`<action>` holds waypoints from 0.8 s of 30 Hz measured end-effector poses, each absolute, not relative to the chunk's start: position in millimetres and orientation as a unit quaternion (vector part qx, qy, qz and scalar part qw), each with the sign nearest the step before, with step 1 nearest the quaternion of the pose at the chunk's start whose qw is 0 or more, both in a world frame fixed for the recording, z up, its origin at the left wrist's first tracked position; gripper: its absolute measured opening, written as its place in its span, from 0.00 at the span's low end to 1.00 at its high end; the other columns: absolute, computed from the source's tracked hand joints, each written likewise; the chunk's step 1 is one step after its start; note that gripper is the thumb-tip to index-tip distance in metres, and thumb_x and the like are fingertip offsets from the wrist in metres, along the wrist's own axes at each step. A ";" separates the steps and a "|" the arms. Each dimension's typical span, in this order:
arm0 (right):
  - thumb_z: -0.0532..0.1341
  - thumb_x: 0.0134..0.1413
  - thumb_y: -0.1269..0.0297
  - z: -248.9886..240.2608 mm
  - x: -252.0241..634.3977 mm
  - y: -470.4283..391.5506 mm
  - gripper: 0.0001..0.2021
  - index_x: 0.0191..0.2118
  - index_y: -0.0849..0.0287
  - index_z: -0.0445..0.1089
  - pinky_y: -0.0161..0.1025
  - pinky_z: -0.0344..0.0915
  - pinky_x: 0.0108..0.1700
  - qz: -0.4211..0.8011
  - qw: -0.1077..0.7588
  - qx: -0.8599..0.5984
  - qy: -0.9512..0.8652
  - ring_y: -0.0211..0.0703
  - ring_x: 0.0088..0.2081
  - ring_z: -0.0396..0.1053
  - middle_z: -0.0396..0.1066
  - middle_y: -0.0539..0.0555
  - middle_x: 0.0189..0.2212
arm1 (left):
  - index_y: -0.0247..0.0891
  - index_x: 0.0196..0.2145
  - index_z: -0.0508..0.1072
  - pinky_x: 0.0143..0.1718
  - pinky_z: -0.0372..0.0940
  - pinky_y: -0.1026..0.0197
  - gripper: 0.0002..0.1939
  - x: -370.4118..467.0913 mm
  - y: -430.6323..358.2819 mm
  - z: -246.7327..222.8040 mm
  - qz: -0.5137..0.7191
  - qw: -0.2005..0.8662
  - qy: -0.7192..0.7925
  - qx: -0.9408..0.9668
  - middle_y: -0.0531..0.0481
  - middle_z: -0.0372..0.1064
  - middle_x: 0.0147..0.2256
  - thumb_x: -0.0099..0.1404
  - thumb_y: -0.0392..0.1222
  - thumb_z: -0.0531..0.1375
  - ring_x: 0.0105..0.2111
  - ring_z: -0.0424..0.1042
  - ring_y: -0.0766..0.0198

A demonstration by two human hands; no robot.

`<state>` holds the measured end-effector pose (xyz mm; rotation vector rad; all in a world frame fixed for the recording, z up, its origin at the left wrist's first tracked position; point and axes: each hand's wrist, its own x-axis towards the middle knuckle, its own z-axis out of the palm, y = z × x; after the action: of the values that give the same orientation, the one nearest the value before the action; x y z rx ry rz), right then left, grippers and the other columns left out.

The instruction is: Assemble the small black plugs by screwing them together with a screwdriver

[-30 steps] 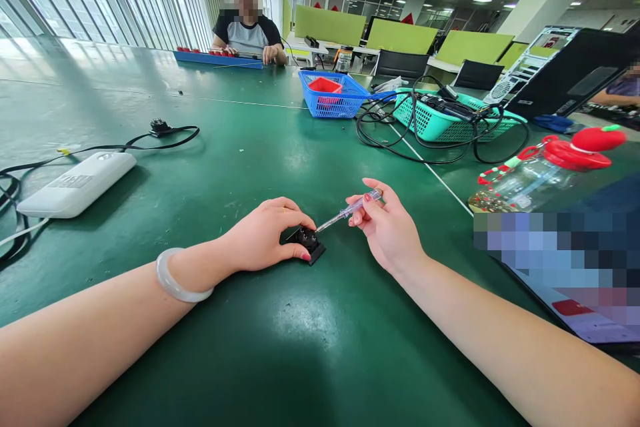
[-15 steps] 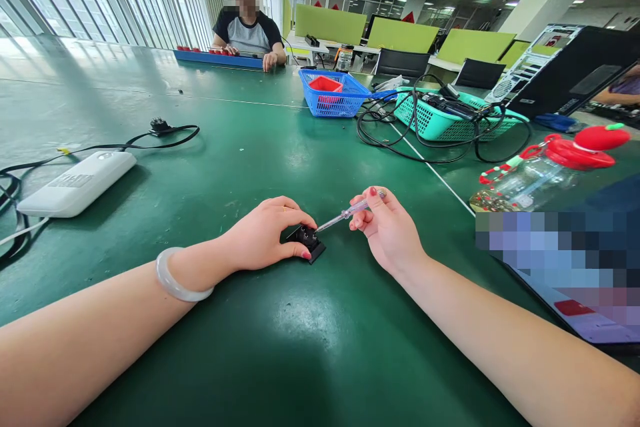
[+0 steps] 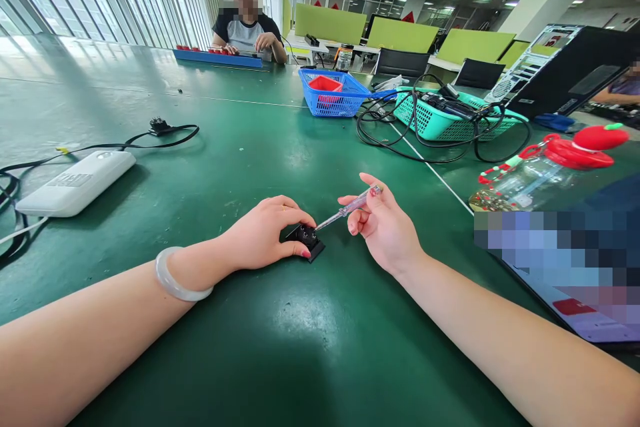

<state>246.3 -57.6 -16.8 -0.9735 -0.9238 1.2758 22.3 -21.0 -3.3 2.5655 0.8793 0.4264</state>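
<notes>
My left hand (image 3: 267, 232), with a pale bangle (image 3: 176, 277) on its wrist, is closed around a small black block-like part (image 3: 311, 244) on the green table. Its thumb and forefinger grip the part from the left; the far side is covered by the fingers. In my right hand (image 3: 385, 227) is a screwdriver with a clear handle (image 3: 350, 207), pinched near its handle end, with the forefinger raised off it. The screwdriver slants down to the left, and its tip meets the upper right of the black part. Exactly what the tip touches is too small to tell.
A white power bank (image 3: 77, 185) with cables lies left. Further back stand a blue basket (image 3: 336, 107) and a teal basket (image 3: 440, 125) heaped with black cables. On the right are a red-lidded bottle (image 3: 545, 177) and a tablet-like screen (image 3: 590, 323). Across the table sits a person (image 3: 250, 33).
The fingers of my right hand have shifted on the screwdriver handle, the forefinger lifting away. My left hand and the black part stay put. The person opposite has raised one hand.
</notes>
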 end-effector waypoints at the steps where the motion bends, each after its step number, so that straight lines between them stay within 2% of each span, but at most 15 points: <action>1: 0.63 0.53 0.50 -17.3 246.4 -57.1 0.22 0.52 0.47 0.60 0.35 0.61 0.25 0.548 0.600 -0.429 -0.395 0.34 0.21 0.65 0.76 0.47 0.32 | 0.45 0.46 0.73 0.53 0.61 0.54 0.19 22.4 -21.0 -3.5 0.152 0.198 0.314 0.916 0.50 0.73 0.42 0.59 0.56 0.63 0.48 0.67 0.56; 6: 0.64 0.51 0.52 -19.9 246.8 -55.7 0.24 0.53 0.48 0.59 0.35 0.62 0.26 0.537 0.601 -0.449 -0.386 0.34 0.20 0.66 0.76 0.47 0.30 | 0.45 0.46 0.73 0.53 0.61 0.53 0.19 23.7 -21.3 -4.0 0.153 0.202 0.316 0.914 0.50 0.73 0.42 0.59 0.55 0.63 0.48 0.66 0.56; 15: 0.67 0.48 0.50 -21.4 246.3 -55.1 0.19 0.40 0.52 0.62 0.34 0.63 0.27 0.515 0.630 -0.435 -0.386 0.35 0.21 0.67 0.75 0.48 0.26 | 0.46 0.46 0.73 0.53 0.61 0.53 0.20 23.0 -21.1 -3.5 0.151 0.202 0.325 0.911 0.50 0.73 0.42 0.59 0.56 0.63 0.49 0.66 0.56; 24: 0.60 0.51 0.59 -17.2 246.9 -58.2 0.09 0.37 0.53 0.60 0.38 0.63 0.28 0.534 0.630 -0.420 -0.376 0.38 0.22 0.67 0.75 0.50 0.26 | 0.46 0.46 0.73 0.53 0.61 0.53 0.19 22.8 -20.9 -3.8 0.151 0.205 0.324 0.911 0.51 0.73 0.42 0.59 0.55 0.63 0.49 0.66 0.56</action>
<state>246.9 -58.2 -17.2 -0.9617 -0.8621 1.2221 22.8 -20.9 -3.8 2.5406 0.9042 0.4206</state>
